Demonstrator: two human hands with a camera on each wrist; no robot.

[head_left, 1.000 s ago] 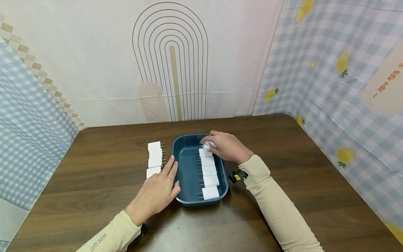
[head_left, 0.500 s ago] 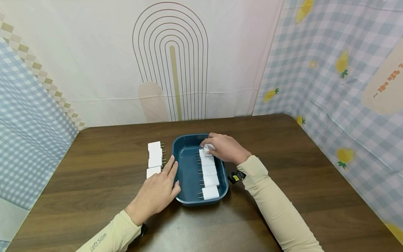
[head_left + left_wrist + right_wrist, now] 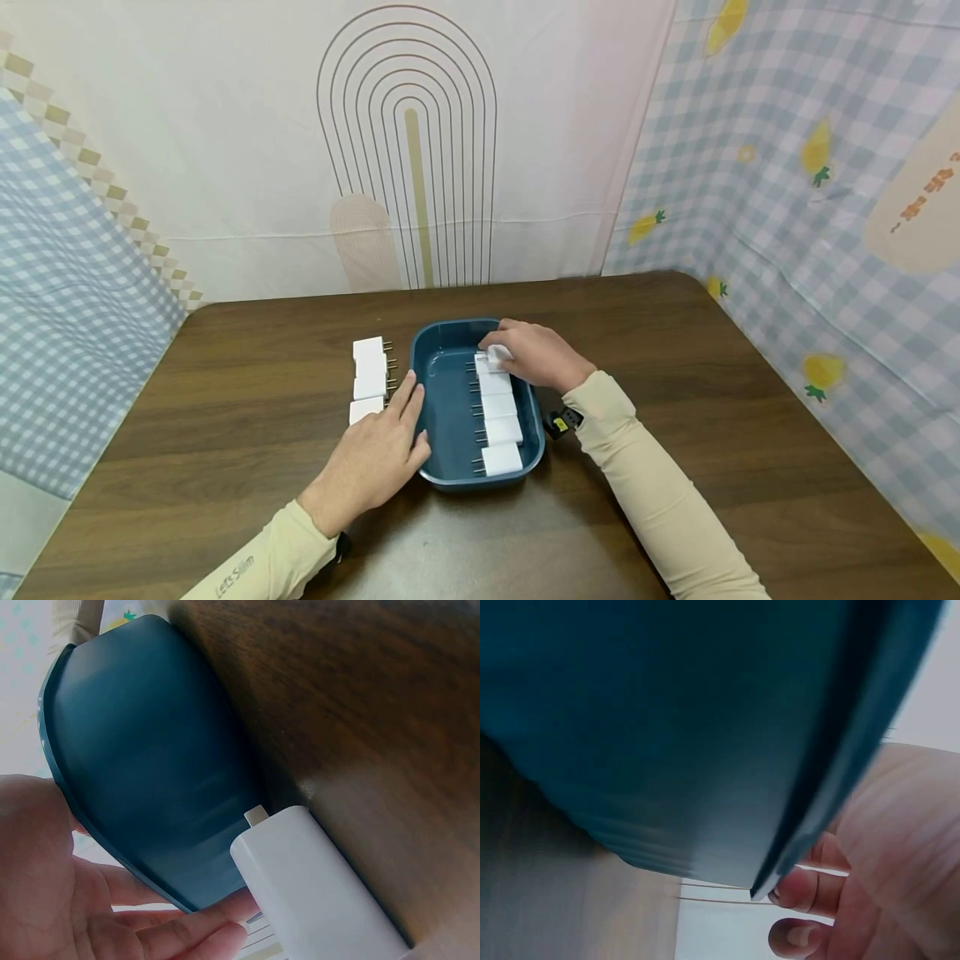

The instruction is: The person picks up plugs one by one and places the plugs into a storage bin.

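Observation:
Inside the blue rectangular tray (image 3: pixel 444 417), several white plug adapters (image 3: pixel 498 406) lie in a column along the right side, their metal prongs facing left. My right hand (image 3: pixel 543 354) reaches over the far right rim and pinches a white plug adapter (image 3: pixel 497 353) at the far end of that column; its fingertips are partly hidden. My left hand (image 3: pixel 375 458) rests on the tray's left rim with its fingers fairly straight. Just left of it, more white plug adapters (image 3: pixel 369 367) stand in a column on the table, the nearest partly covered by the hand. One adapter (image 3: pixel 307 885) appears close up in the left wrist view.
The tray sits on a dark brown wooden table (image 3: pixel 247 400). A patterned white cloth (image 3: pixel 247 150) hangs behind the table's far edge, with checked cloth (image 3: pixel 750 208) at the right. The tray's outer wall (image 3: pixel 667 750) fills much of the right wrist view.
My right hand has shifted slightly nearer and lower, bringing the pinched plug adapter down against the far end of the column. My left hand and the tray have stayed put.

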